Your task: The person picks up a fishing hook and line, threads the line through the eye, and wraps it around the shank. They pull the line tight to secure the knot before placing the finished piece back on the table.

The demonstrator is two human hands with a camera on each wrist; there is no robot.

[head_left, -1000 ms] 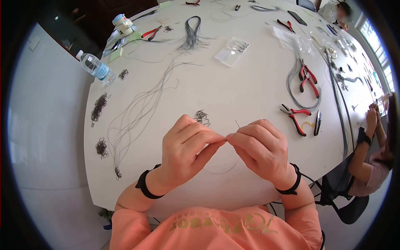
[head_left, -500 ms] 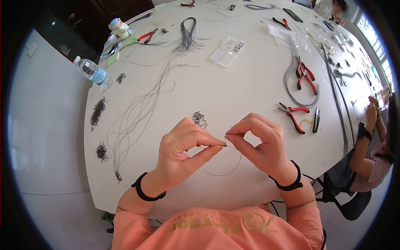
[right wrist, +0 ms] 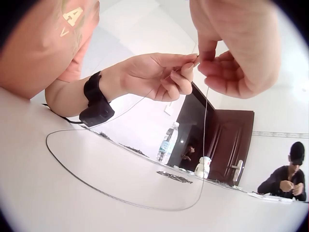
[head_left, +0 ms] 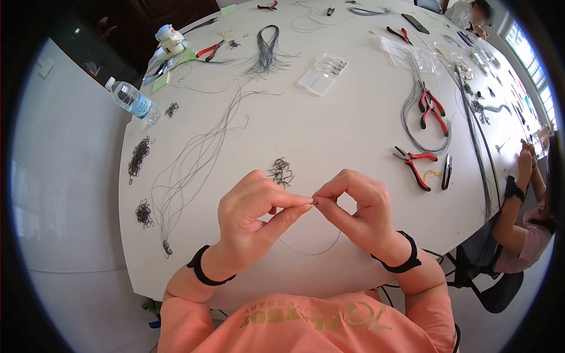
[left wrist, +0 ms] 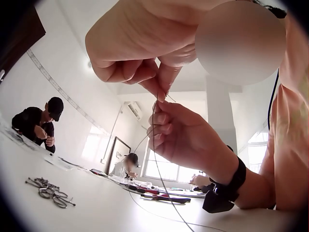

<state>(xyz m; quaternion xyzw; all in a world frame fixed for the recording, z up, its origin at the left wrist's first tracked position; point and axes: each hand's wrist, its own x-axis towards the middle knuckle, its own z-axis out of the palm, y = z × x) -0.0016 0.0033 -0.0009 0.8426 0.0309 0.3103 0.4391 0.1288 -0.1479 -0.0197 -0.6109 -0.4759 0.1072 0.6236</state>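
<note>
My left hand (head_left: 250, 206) pinches a small dark metal piece (head_left: 315, 203) between thumb and forefinger, most of it hidden by the fingertips. Right beside it, thumb and forefinger of my right hand (head_left: 362, 206) pinch a thin grey wire (right wrist: 130, 202) at the same spot. Fingertips of both hands meet over the table. From them the wire hangs in a wide loop, seen whole in the right wrist view. Just beyond the hands lies a pile of dark metal hooks (head_left: 281, 172), seen closer in the left wrist view.
More hook piles (head_left: 139, 159) and a bundle of wires (head_left: 206, 138) lie to the left, near a water bottle (head_left: 132, 101). Red-handled pliers (head_left: 419, 167) and coiled wires (head_left: 406, 117) are on the right. A clear plastic box (head_left: 322, 74) stands further back. Other people sit around the table (head_left: 329, 135).
The hands parted slightly, showing the dark piece at the left fingertips, then came together again. Both have shifted a little to the left, and the wire loop hangs slightly lower.
</note>
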